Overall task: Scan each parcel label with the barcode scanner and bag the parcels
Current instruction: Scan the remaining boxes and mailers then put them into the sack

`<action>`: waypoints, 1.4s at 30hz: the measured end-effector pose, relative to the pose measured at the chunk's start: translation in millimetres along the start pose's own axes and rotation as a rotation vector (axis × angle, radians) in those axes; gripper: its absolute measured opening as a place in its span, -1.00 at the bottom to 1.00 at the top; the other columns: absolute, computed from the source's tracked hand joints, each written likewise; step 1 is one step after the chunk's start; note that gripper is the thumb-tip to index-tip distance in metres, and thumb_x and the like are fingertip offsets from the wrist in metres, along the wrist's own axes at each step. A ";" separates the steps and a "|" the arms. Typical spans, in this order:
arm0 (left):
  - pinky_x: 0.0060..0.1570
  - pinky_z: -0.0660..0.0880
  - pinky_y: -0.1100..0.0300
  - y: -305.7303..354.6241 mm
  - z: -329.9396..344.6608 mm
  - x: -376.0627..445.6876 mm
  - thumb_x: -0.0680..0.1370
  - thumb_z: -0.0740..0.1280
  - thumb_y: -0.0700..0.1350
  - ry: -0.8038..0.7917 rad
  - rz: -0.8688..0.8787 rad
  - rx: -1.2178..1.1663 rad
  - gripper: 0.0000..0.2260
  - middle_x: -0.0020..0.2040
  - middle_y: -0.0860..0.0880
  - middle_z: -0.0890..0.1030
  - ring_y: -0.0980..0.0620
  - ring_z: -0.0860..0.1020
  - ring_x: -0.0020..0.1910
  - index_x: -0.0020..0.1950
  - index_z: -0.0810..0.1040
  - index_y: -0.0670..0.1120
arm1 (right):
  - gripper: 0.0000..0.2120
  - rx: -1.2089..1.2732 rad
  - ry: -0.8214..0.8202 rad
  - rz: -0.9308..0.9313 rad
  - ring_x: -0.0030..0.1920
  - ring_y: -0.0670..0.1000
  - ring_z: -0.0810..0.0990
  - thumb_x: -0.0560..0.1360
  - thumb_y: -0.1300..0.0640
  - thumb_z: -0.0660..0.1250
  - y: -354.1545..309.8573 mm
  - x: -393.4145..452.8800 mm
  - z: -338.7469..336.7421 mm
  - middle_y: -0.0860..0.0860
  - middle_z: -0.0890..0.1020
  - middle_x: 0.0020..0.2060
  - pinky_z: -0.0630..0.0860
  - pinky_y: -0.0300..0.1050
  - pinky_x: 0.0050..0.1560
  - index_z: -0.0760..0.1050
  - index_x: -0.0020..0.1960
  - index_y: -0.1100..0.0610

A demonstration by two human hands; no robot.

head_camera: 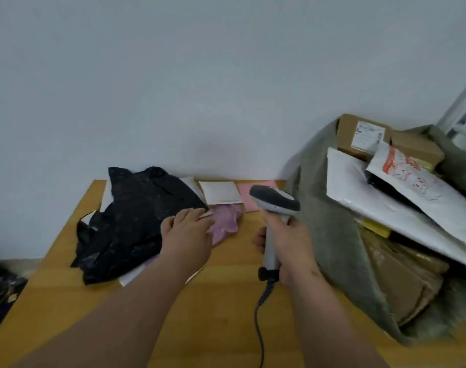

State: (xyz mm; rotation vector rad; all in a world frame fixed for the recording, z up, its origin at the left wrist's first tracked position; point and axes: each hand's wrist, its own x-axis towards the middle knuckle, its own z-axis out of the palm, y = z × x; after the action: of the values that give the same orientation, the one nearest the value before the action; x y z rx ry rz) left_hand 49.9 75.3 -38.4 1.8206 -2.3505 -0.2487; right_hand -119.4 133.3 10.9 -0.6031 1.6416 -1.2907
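Right hand (293, 245) grips scanner (275, 203) — parcels (136, 221) left.

A yellow wooden table (226, 314) is covered at its far left by black (136, 221), white (219, 192) and pink (246, 195) parcels; a grey sack (332, 248) is stood at right.

Table (218, 309): near half bare wood, passable, crossed only by the scanner cable (259, 322). Far edge closed off by the wall (200, 88). Left rear occupied by a black bag (136, 221) heaped over flat parcels (219, 192). Right side blocked by a grey sack (332, 235) stuffed with boxes (359, 134) and mailers (372, 197).
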 end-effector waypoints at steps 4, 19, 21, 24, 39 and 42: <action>0.42 0.04 0.02 -63.4 19.3 -21.2 0.63 0.12 0.05 -0.139 -0.128 0.017 -0.63 0.53 0.13 0.21 0.05 0.12 0.51 0.45 0.33 0.23 | -0.79 -0.071 -0.027 0.041 -0.31 0.07 0.60 0.55 0.09 0.37 30.4 0.2 46.0 0.06 0.57 -0.42 0.54 -0.05 -0.24 0.52 -0.17 0.20; 0.45 0.14 -0.07 -131.6 102.5 -42.4 0.59 0.21 0.12 -0.481 -0.290 0.028 -0.44 0.59 -0.01 0.05 -0.04 0.13 0.53 0.56 0.11 0.15 | -0.83 -0.249 -0.105 0.245 -0.28 0.07 0.64 0.56 0.06 0.39 104.2 32.8 101.2 0.08 0.61 -0.33 0.64 0.11 -0.08 0.52 -0.02 0.17; 0.44 0.15 -0.05 -131.7 110.4 -44.2 0.57 0.23 0.15 -0.487 -0.269 0.037 -0.43 0.58 -0.02 0.00 -0.06 0.08 0.53 0.55 0.11 0.21 | -0.82 -0.278 -0.111 0.266 -0.28 0.06 0.64 0.55 0.05 0.39 110.4 38.2 102.3 0.08 0.62 -0.33 0.63 0.08 -0.11 0.52 -0.05 0.17; 0.43 0.18 -0.04 -131.8 120.2 -48.5 0.55 0.26 0.20 -0.496 -0.274 0.030 -0.38 0.56 -0.01 0.00 -0.07 0.04 0.53 0.55 0.06 0.26 | -0.83 -0.294 -0.125 0.292 -0.26 0.08 0.65 0.56 0.05 0.38 117.4 45.3 103.4 0.09 0.62 -0.30 0.62 0.03 -0.13 0.50 -0.08 0.14; -0.13 0.51 0.16 -115.5 126.1 -50.9 0.62 0.17 -0.13 -0.345 -0.217 -0.015 -0.81 0.06 0.09 0.53 0.05 0.47 0.05 0.15 0.51 0.06 | -0.86 -0.279 -0.194 0.324 -0.27 0.01 0.69 0.56 0.04 0.39 129.6 47.7 105.8 0.06 0.66 -0.23 0.61 -0.12 -0.21 0.52 0.00 0.11; -0.24 0.49 0.11 -103.0 119.9 -43.3 0.64 0.13 -0.15 -0.337 -0.339 -0.139 -0.86 -0.14 0.08 0.52 0.04 0.51 -0.16 0.08 0.45 0.01 | -0.83 -0.268 -0.169 0.299 -0.22 0.04 0.70 0.55 0.03 0.39 125.2 45.9 97.7 0.05 0.65 -0.24 0.62 -0.05 -0.15 0.53 0.01 0.12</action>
State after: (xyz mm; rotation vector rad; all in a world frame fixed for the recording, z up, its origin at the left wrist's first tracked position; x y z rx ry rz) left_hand 130.7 96.0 -179.5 2.2443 -2.1298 -0.7957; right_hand -33.8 90.4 -123.9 -0.5821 1.6999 -0.7904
